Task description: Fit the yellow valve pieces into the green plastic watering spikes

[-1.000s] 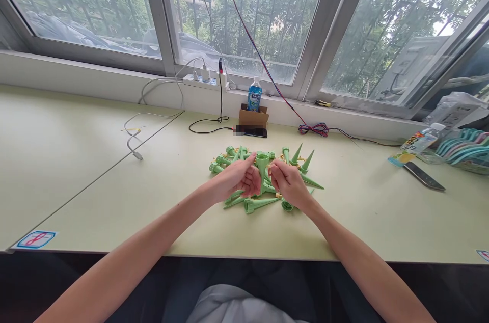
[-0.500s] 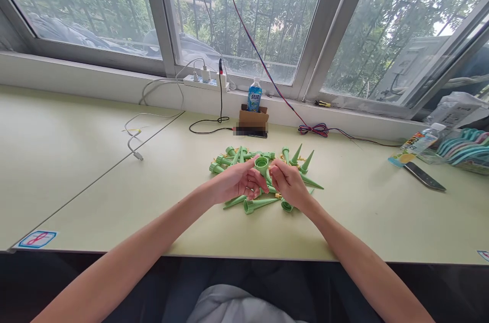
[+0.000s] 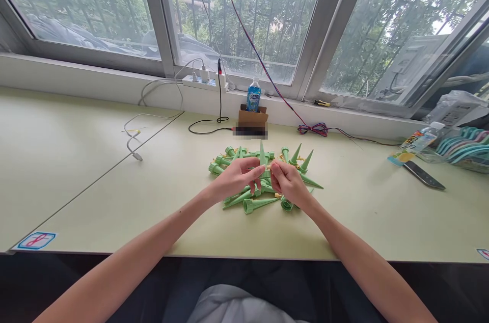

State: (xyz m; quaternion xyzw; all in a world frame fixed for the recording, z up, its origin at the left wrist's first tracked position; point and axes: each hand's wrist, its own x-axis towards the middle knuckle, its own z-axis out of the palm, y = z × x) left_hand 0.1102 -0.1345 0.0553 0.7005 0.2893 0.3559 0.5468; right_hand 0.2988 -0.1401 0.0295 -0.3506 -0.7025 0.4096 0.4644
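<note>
A green spike (image 3: 262, 155) points upward between my hands, its wide end low. My left hand (image 3: 240, 176) holds it with thumb and fingers from the left side. Close beside it, my right hand (image 3: 286, 178) is closed in a pinch; a small yellowish bit shows at its fingertips, too small to make out. Around and under both hands lie several green spikes with ribbed caps, such as one near the front (image 3: 260, 205) and an upright one at the right (image 3: 306, 161). Small yellow pieces (image 3: 278, 195) lie among them.
Behind the pile stand a small cardboard box (image 3: 252, 118) and a blue bottle (image 3: 253, 95). A bundled red and blue cable (image 3: 313, 129) lies right of them. Farther right are a knife (image 3: 424, 175), a tilted bottle (image 3: 414, 145) and a rack of coloured items (image 3: 464, 150). A white cable (image 3: 133, 144) lies left.
The green spike in my left hand has turned over: its open round end faced up before, and its tip points up now. My right hand has stayed nearly in place.
</note>
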